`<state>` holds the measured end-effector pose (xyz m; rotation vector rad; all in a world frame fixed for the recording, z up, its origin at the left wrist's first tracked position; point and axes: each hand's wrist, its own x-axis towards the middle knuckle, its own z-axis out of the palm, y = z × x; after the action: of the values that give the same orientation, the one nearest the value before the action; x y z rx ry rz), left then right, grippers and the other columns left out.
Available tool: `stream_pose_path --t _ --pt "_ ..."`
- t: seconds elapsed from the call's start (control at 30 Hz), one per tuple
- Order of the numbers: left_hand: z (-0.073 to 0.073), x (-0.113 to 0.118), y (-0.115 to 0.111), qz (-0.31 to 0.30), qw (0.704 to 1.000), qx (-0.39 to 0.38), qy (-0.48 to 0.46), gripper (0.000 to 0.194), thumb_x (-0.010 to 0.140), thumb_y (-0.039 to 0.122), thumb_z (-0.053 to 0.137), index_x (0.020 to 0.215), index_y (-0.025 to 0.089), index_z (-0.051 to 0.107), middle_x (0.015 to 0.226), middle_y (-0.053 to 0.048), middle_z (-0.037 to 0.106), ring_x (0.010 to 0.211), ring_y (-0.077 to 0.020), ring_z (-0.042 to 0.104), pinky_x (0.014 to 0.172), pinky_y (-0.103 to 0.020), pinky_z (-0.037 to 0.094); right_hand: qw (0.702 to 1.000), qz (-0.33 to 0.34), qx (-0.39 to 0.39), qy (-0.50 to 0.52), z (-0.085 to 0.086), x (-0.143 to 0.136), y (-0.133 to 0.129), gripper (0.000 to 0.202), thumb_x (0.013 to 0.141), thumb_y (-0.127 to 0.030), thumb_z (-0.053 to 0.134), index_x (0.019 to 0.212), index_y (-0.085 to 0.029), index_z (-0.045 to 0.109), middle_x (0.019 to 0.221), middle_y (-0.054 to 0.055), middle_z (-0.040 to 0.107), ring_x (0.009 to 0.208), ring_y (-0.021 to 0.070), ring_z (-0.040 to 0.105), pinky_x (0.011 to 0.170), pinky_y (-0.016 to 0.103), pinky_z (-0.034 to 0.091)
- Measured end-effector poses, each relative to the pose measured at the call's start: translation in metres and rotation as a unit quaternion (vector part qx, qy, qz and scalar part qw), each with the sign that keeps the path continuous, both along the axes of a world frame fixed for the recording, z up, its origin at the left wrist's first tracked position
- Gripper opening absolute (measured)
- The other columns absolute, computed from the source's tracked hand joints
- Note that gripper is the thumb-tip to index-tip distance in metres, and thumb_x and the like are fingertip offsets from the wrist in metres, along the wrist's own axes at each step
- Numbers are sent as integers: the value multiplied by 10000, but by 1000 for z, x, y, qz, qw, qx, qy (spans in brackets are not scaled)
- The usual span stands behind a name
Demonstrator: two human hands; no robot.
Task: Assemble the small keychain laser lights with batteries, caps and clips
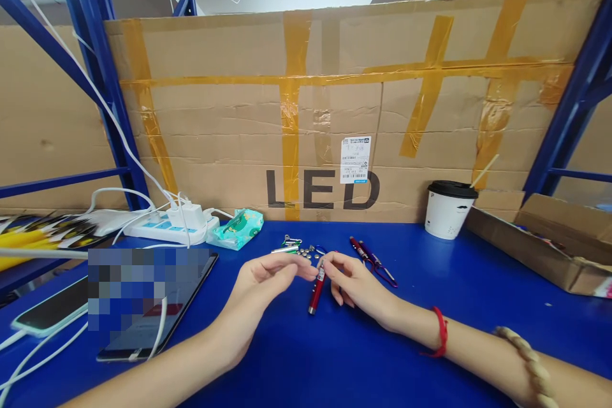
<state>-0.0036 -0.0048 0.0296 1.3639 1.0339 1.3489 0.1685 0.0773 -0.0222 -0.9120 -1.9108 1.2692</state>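
My right hand (pixel 356 284) pinches the upper end of a slim red laser pointer (pixel 316 292), which slants down toward me over the blue tabletop. It has a small white label near the top. My left hand (pixel 270 284) has its fingers stretched out and thumb apart; its fingertips are right beside the pointer's upper end, and I cannot tell if they touch it. Just beyond the hands lie a silver-and-green tube (pixel 285 249), several small silver round pieces (pixel 306 253) and metal clips (pixel 289 241). Two more dark red and purple pointers (pixel 368 254) with cord loops rest behind my right hand.
On the left are a tablet (pixel 191 290), a phone (pixel 52 307), white cables and a power strip (pixel 157 227). A teal tissue pack (pixel 238 229) sits at the back. To the right stand a lidded paper cup (pixel 445 213) and an open cardboard box (pixel 540 252). A cardboard wall (pixel 229 140) closes the back.
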Motion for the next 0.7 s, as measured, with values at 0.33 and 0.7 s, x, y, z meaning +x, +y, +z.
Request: stream_pose_path --t 0.33,0.7 --pt "-5 -3 3 6 996 -86 -28 161 727 324 670 798 190 726 826 -48 727 959 -230 598 877 -304 364 1000 -2 -15 3 0 1 -2 439 823 -614 426 873 -182 491 433 -82 434 365 62 322 382 189 241" --pt "-6 -4 6 -43 996 -76 -1 185 784 320 595 713 184 697 815 -35 700 863 -192 600 757 -253 376 1000 0 -13 10 0 1 -1 438 818 -618 432 867 -188 499 433 -82 431 363 64 328 380 192 248"
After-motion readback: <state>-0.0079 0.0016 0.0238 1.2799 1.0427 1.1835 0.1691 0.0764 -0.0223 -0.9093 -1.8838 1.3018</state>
